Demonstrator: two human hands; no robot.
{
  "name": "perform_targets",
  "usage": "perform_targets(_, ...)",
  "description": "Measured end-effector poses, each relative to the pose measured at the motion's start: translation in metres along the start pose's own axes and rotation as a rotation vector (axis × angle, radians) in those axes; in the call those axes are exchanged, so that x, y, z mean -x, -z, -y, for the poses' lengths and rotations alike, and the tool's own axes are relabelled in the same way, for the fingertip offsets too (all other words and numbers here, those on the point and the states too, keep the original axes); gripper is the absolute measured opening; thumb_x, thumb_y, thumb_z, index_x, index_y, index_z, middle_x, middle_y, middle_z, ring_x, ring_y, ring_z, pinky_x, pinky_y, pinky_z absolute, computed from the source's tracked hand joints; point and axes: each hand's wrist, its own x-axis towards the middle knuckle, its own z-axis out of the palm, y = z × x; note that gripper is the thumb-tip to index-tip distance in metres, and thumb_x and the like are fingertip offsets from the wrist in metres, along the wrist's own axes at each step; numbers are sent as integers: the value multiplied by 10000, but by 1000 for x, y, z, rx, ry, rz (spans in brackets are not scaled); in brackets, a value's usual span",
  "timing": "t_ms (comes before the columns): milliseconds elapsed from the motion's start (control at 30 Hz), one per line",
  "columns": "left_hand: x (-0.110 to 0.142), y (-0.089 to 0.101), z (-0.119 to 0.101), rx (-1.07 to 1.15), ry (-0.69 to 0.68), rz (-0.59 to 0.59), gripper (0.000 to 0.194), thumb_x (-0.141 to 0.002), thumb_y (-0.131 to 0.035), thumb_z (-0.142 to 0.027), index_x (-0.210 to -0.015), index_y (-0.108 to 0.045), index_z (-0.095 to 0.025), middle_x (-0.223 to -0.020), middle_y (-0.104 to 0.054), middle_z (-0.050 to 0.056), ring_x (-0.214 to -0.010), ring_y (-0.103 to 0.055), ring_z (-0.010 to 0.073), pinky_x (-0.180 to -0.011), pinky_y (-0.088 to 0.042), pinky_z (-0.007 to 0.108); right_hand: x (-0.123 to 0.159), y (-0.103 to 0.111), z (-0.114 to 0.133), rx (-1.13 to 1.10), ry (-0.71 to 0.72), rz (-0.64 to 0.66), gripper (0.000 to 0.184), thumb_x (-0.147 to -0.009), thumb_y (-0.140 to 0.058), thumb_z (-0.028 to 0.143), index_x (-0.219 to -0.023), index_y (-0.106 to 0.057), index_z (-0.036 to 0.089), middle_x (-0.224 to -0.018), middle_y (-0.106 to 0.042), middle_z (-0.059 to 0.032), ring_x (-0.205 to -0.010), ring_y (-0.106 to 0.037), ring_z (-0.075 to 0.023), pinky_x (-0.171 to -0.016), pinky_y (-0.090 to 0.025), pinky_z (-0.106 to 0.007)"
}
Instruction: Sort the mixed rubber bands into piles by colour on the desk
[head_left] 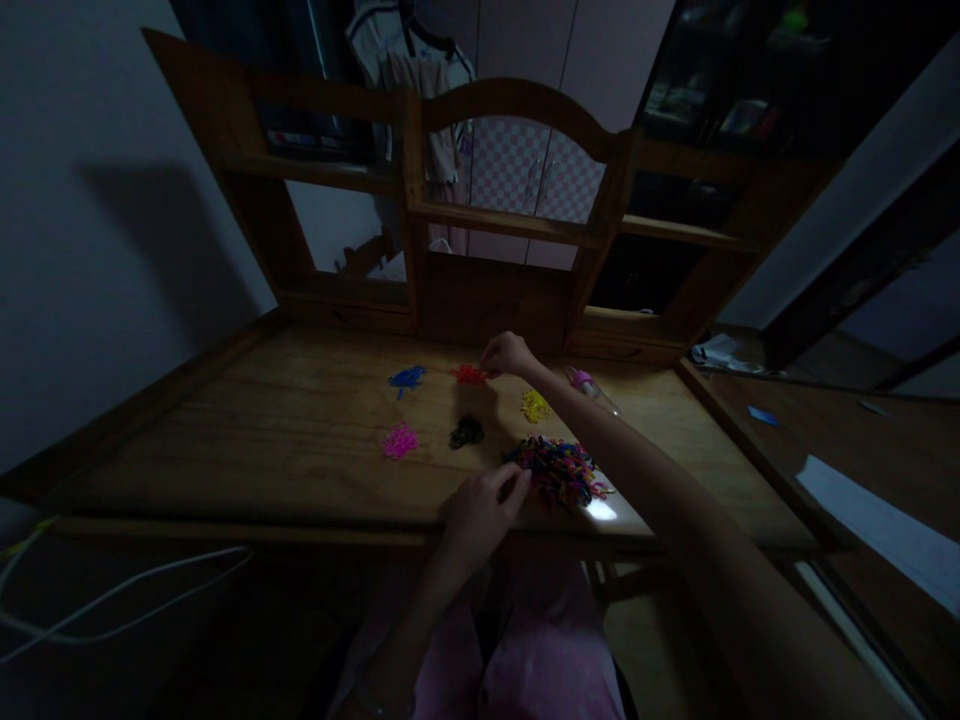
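My right hand reaches across the table to a small red pile, its fingers pinched together at the pile's right edge. What they hold, if anything, is too small to make out. Close to the table's front, my left hand has thumb and forefinger drawn together at the left edge of a mixed-colour heap of small, thin pieces that look like little bands. Anything between those fingertips is hidden. Single-colour piles lie around: blue, pink, black and yellow.
A clear bottle with a pink top lies behind my right forearm. The wooden table has a shelf frame along its back. To the right, a lower brown surface carries white paper. A white cable hangs at lower left.
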Motion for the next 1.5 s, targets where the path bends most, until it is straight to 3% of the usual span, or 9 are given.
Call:
perform_targets(300, -1, 1, -2, -25, 39, 22, 376, -956, -408, -455, -805, -664, -225, -751, -687, 16, -701, -619, 157, -606, -354, 227, -4, -9, 6, 150, 6, -60, 212, -611, -715, 27, -806, -782, 74, -776, -754, -116, -774, -702, -206, -657, -512, -199)
perform_targets(533, 0, 0, 0, -41, 11, 11, 369, -963, -405, -459, -806, -648, -232, -748, -674, 1, -692, -611, 145, -594, -329, 224, 0, -4, 11, 165, 76, -103, 184, -673, -662, 53, -804, -784, 93, -766, -748, -117, -782, -693, -209, -694, -496, -228)
perform_targets(733, 0, -1, 3, -19, -1, 19, 359, -967, -405, -461, -807, -635, -237, -747, -666, -7, -695, -601, 143, -604, -334, 229, 17, 19, 18, 113, 120, -153, 210, -766, -600, 121, -870, -782, 124, -757, -744, -76, -755, -686, -181, -684, -488, -226)
perform_targets(833, 0, -1, 3, 7, -17, 16, 335, -969, -413, -432, -808, -630, -232, -746, -659, -11, -695, -598, 140, -612, -343, 230, 45, 37, 17, 75, 223, -207, 217, -803, -579, 173, -887, -778, 144, -790, -745, -55, -777, -684, -174, -686, -481, -228)
perform_targets(933, -3, -3, 3, 46, -54, -28, 287, -962, -433, -358, -781, -599, -210, -754, -636, -5, -691, -583, 134, -616, -359, 228, 92, 55, 6, 7, 323, -294, 203, -833, -581, 214, -901, -765, 157, -843, -746, -53, -790, -685, -170, -699, -492, -241)
perform_targets(1033, -5, -4, 4, 79, -90, -104, 204, -942, -458, -274, -802, -588, -202, -835, -632, 11, -761, -593, 140, -664, -397, 229, 151, 67, -14, -103, 287, -369, 204, -870, -581, 266, -928, -747, 162, -898, -743, -66, -829, -693, -177, -731, -521, -265)
perform_targets(1200, -6, -7, 9, 89, -98, -154, 116, -917, -497, -243, -887, -605, -211, -900, -619, 20, -762, -588, 144, -669, -432, 239, 232, 72, -55, -235, 108, -562, 235, -890, -606, 370, -941, -722, 172, -913, -734, -78, -810, -704, -193, -726, -549, -307)
perform_targets(1333, -8, -9, 12, 89, -66, -126, 137, -911, -528, -277, -993, -623, -222, -898, -622, 16, -699, -572, 137, -615, -430, 237, 260, 63, -84, -307, -36, -725, 237, -885, -619, 388, -914, -713, 172, -851, -722, -59, -761, -696, -179, -708, -535, -290)
perform_targets(1500, -7, -8, 12, 68, -41, -87, 187, -906, -556, -332, -1048, -629, -235, -909, -615, 5, -626, -540, 113, -587, -428, 235, 266, 34, -106, -406, -202, -809, 277, -874, -623, 428, -913, -706, 166, -614, -614, 9, -541, -553, -115, -523, -423, -222)
